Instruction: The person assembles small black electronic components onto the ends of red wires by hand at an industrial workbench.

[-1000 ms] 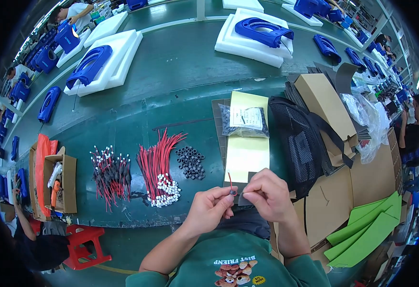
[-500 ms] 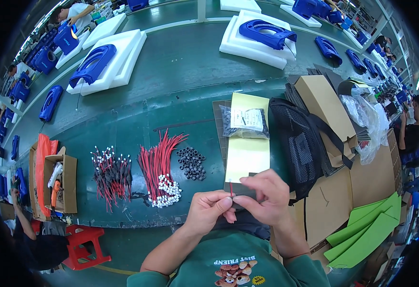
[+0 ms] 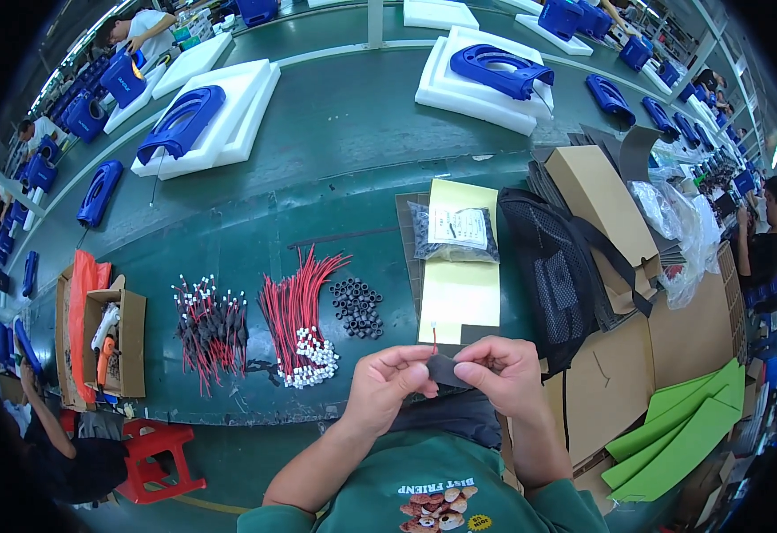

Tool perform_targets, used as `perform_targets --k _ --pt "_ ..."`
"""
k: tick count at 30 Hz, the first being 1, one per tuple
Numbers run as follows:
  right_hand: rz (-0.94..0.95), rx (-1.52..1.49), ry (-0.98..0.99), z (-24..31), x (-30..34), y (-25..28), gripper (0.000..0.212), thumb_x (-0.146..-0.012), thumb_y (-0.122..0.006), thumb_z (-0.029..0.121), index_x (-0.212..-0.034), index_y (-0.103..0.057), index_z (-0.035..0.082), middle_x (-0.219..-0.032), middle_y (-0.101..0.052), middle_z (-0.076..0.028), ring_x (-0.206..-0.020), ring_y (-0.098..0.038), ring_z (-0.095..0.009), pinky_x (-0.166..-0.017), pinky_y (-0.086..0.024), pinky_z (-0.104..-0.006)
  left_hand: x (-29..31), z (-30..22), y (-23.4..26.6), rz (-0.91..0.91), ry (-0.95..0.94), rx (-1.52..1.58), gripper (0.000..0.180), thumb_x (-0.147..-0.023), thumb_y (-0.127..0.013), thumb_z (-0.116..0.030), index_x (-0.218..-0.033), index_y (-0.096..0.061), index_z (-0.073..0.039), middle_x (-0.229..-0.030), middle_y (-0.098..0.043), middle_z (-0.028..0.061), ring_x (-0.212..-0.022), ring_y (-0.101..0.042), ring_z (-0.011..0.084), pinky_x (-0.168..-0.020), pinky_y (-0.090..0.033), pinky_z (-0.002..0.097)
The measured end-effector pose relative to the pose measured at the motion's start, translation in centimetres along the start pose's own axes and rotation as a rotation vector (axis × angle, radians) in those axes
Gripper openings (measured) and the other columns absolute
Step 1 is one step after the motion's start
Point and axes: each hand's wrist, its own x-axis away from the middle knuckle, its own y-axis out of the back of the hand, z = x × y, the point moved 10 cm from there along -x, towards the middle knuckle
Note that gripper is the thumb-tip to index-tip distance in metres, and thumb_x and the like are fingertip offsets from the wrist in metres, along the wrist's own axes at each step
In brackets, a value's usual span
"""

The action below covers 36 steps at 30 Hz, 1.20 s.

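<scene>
My left hand pinches a short red wire that stands up between its fingers, with a small white connector at its tip. A small dark grey flat strip, foam or tape, stretches between both hands, its left end at the wire. My right hand grips the strip's other end between thumb and fingers. Beyond the hands lies a yellow sheet with another dark grey piece on its near edge. Fingers hide the wire's lower part.
Left of my hands lie red-black wires with white connectors, black ring parts and a wire bundle with black sleeves. A bag of dark parts rests on the sheet. A black mesh backpack and cardboard are at right; a box with a glue gun stands far left.
My right hand has come down from its raised, spread-fingered pose and now pinches the dark grey strip, which shows flat between the hands. The left hand stays nearly in place with the wire.
</scene>
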Motion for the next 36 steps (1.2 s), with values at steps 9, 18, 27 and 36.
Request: perform_targets --k 9,18,27,36 --pt "0.042 0.048 -0.042 -0.4 0.0 -0.9 0.010 -0.075 -0.066 0.004 -0.082 -0.063 -0.002 -0.069 -0.061 -0.001 -0.060 -0.052 -0.003 -0.054 -0.043 -0.0162 0.2 0.1 -0.9 0.067 -0.085 -0.051 0.012 -0.085 -0.055 -0.009 -0.090 -0.054 0.002 -0.078 -0.059 0.0071 -0.066 -0.060 0.0135 -0.061 -0.050 0.0242" --pt "-0.004 0.062 0.000 -0.1 0.0 -0.6 0.010 -0.075 -0.066 0.003 -0.083 -0.063 -0.002 -0.069 -0.062 -0.001 -0.059 -0.053 -0.003 -0.054 -0.044 -0.0164 0.7 -0.4 -1.0 0.023 -0.166 -0.129 0.017 -0.088 -0.051 -0.014 -0.091 -0.055 0.002 -0.079 -0.060 0.0064 -0.066 -0.060 0.0118 -0.060 -0.047 0.0226" --pt "0.008 0.226 0.082 0.9 -0.1 -0.9 0.010 -0.075 -0.066 0.005 -0.082 -0.063 -0.002 -0.069 -0.062 -0.003 -0.058 -0.055 -0.004 -0.052 -0.044 -0.0169 0.4 -1.2 -0.6 -0.044 -0.193 -0.211 0.011 -0.080 -0.061 -0.003 -0.088 -0.056 0.003 -0.079 -0.060 0.0074 -0.067 -0.059 0.0099 -0.061 -0.051 0.0223" --pt "0.039 0.113 0.042 0.5 -0.3 -1.7 0.011 -0.075 -0.065 0.004 -0.084 -0.063 -0.002 -0.070 -0.063 -0.004 -0.059 -0.056 -0.004 -0.053 -0.045 -0.0171 1.1 -2.2 -1.9 0.014 -0.333 -0.532 0.022 -0.090 -0.047 -0.015 -0.089 -0.056 0.004 -0.075 -0.059 0.0048 -0.063 -0.058 0.0101 -0.057 -0.047 0.0211"
